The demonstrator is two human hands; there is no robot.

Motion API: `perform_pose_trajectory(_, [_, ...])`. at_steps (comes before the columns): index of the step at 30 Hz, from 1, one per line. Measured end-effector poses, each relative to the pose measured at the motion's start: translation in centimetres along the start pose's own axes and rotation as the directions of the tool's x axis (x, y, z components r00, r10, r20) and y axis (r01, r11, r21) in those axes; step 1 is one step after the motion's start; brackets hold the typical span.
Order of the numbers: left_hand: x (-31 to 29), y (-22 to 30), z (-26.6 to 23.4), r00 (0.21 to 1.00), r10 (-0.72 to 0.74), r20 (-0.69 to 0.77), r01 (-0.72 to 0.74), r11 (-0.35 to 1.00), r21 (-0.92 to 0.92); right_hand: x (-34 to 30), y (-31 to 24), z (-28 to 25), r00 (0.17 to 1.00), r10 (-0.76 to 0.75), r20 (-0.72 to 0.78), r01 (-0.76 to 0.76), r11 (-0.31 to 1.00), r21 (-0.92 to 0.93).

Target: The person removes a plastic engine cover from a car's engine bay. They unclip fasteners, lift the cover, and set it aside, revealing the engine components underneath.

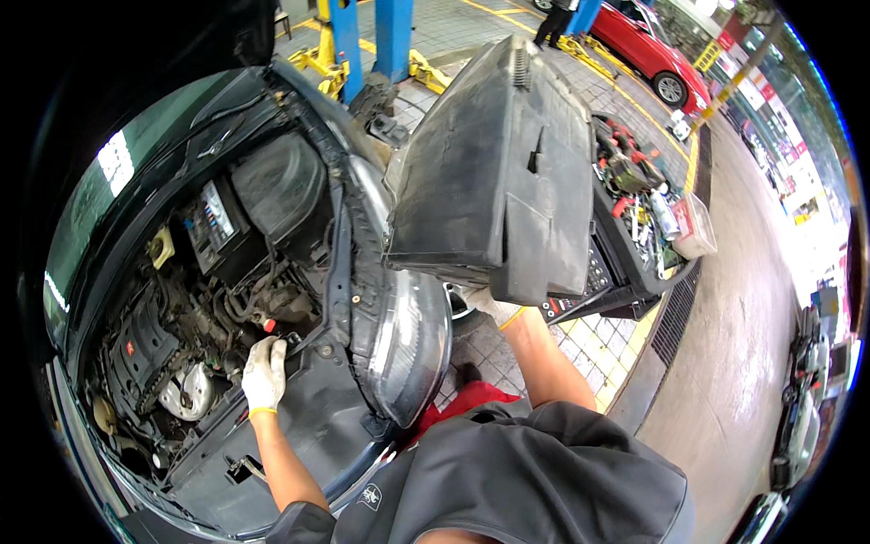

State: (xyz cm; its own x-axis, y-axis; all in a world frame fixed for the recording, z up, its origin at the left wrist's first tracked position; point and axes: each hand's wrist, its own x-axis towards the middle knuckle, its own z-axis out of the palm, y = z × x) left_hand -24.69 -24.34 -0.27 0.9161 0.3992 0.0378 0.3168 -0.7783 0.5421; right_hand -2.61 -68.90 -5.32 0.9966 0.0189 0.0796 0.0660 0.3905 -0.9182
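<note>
One white-gloved left hand sits at eight o'clock over the grimy, dark engine bay; I cannot tell its grip. On my feed, the partly hidden white-gloved right hand grasps the large, boxy black plastic cover at one o'clock.

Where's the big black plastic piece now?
The piece is upper centre in the head view, between the engine bay and tool cart, the right hand at its lower edge.

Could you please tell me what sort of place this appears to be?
It looks like a car repair workshop: a car engine lies exposed, a black tool cart loaded with tools stands nearby, and a blue lift post rises beyond the car.
</note>
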Motion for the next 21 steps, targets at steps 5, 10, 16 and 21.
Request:
perform_pose_trajectory(5, [-0.2,0.2,0.0,0.997,-0.053,-0.055,0.060,0.991,0.123,-1.4,-4.2,-6.3,0.980,-0.133,0.148,0.166,0.958,-0.234])
perform_pose_trajectory(10, [-2.5,4.8,0.3,0.845,0.103,-0.524,-0.009,0.984,0.180,-3.6,-14.3,-10.3,0.867,0.492,0.075,-0.362,0.519,0.774])
perform_pose_trajectory(16, [-10.5,27.6,16.5,0.954,0.132,-0.268,-0.225,0.908,-0.354,-7.8,-18.2,-27.5,0.913,0.352,-0.207,-0.108,0.697,0.709])
perform_pose_trajectory(21, [-12.4,33.8,35.7,0.924,-0.100,0.370,0.282,0.830,-0.481,-10.2,-21.3,-35.5,0.861,0.341,-0.376,0.016,0.722,0.691])
